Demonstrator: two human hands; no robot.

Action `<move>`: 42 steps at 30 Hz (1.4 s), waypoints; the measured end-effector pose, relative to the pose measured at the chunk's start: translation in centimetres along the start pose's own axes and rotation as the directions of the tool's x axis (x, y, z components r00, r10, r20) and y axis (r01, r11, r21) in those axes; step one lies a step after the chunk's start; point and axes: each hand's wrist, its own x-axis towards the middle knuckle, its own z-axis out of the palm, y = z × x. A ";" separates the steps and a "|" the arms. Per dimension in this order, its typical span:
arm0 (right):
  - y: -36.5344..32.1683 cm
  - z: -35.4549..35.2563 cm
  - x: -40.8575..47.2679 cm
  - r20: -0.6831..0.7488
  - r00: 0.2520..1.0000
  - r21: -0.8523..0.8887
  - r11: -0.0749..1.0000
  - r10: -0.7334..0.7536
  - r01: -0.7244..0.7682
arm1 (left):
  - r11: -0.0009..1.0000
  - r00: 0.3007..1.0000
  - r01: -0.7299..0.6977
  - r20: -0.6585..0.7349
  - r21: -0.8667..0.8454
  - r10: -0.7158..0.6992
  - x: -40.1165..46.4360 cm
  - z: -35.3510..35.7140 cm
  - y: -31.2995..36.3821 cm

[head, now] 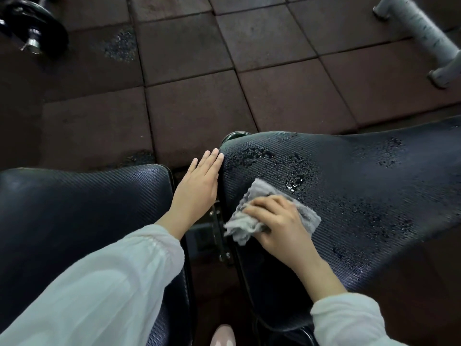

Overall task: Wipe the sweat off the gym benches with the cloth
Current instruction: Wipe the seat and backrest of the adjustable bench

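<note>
Two dark textured bench pads lie side by side. The right pad is speckled with droplets and small wet patches. A crumpled grey cloth lies on its near left part, and my right hand grips it with curled fingers and presses it onto the pad. The left pad looks dry. My left hand hangs in the gap between the pads, fingers straight, its edge touching the right pad's left rim.
Dark reddish rubber floor tiles spread beyond the pads. A dumbbell with black plates lies at the top left. A grey metal frame foot crosses the top right. A hinge bracket shows between the pads.
</note>
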 end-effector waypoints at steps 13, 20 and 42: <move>-0.7 0.0 -1.4 -0.008 1.000 -0.042 0.999 0.007 -0.007 | 0.966 0.998 0.045 -0.028 -0.255 -0.054 -0.2 -0.3 1.1; -0.7 1.3 4.2 -0.114 0.974 -0.035 0.979 0.194 -0.199 | 0.966 0.999 0.027 -0.026 -0.256 -0.035 -0.1 -0.4 0.2; 0.9 0.4 4.3 -0.001 1.000 0.004 1.000 -0.008 0.008 | 0.708 0.918 0.250 -0.072 -0.661 -0.391 3.0 -1.6 1.6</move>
